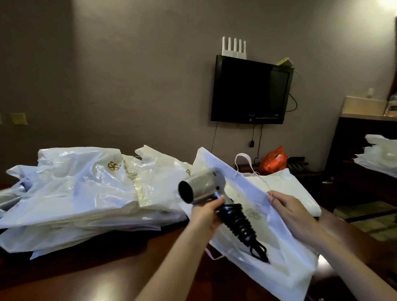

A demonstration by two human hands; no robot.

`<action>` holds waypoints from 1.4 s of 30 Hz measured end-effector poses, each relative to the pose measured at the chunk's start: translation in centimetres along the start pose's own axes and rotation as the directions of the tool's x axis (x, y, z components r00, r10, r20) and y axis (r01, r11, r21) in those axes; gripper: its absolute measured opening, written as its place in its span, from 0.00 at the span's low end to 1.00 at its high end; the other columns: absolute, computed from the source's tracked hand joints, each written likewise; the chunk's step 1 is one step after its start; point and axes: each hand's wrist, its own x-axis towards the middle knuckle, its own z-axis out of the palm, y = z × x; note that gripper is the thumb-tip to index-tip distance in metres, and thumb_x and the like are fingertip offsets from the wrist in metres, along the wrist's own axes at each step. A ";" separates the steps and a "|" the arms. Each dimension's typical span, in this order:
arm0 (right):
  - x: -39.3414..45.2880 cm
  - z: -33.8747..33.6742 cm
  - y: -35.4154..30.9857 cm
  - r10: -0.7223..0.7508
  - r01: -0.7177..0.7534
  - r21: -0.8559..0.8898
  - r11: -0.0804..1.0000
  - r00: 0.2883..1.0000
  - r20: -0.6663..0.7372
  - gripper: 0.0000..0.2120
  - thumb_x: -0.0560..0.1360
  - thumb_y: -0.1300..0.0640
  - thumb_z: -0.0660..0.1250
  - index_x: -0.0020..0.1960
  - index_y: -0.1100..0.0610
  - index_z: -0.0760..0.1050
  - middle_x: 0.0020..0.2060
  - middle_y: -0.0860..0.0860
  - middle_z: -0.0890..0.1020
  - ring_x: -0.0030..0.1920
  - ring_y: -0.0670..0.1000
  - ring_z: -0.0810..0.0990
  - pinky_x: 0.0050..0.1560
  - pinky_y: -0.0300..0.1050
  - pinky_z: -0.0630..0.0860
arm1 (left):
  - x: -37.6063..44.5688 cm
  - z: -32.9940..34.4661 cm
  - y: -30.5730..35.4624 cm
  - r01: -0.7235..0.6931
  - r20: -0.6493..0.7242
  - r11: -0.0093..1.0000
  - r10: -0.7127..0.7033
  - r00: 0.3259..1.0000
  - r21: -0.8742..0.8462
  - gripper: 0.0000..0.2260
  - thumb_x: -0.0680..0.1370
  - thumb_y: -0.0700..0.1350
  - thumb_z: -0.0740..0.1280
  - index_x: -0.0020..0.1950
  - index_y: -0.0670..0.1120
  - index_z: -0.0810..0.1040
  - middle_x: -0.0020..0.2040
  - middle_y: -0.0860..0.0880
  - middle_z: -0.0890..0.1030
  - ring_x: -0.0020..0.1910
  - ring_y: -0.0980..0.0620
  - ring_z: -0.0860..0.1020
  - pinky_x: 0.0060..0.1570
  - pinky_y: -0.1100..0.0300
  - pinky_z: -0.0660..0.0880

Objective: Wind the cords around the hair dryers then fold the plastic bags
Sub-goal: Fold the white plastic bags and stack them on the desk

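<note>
Left hand (207, 211) grips hair dryer (199, 188) by its handle, black cord (239, 227) already coiled below the fist. Right hand (288, 211) pinches the white drawstring bag (279, 263) mouth, probably holding it open. Winding looks done; next move needs a steady bag opening.

Dark wooden table (78, 279), black TV (251, 91) on grey wall (128, 67), white router (234, 47) on top of the TV, cables hanging below it, orange bag (273, 160) on the floor, perhaps a tissue box (363, 105) on dark cabinet (364, 139).
</note>
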 end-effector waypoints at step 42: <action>2.2 1.2 5.5 0.250 -0.226 -0.294 0.929 0.967 0.046 0.31 0.70 0.42 0.72 0.68 0.54 0.69 0.65 0.51 0.74 0.66 0.52 0.71 0.67 0.48 0.67 | 2.9 -3.5 -3.1 0.169 -0.137 0.710 -0.102 0.985 0.684 0.38 0.55 0.57 0.80 0.60 0.40 0.77 0.54 0.43 0.82 0.53 0.43 0.81 0.55 0.49 0.80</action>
